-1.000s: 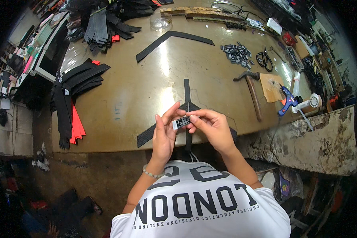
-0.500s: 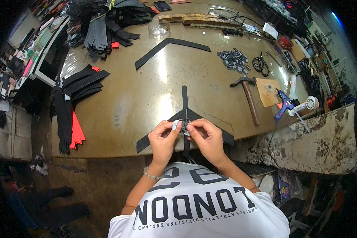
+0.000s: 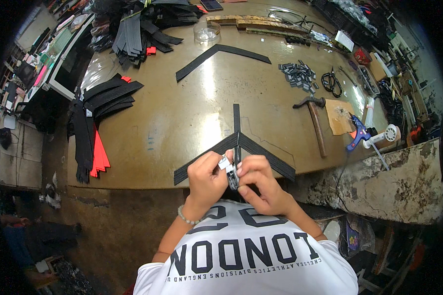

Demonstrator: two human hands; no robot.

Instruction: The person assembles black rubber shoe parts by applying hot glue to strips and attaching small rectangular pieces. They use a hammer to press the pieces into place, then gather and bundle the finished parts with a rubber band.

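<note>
one head-worn fisheye view looks steeply down, close over the workbench edge

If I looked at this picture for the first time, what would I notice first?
First, the two hands at the near edge of the table: the left hand and right hand pinch a small metal buckle on a black strap between them. Just beyond them, black straps lie in an arrow shape on the shiny brown table. To the right lie a hammer and a blue glue gun.
</note>
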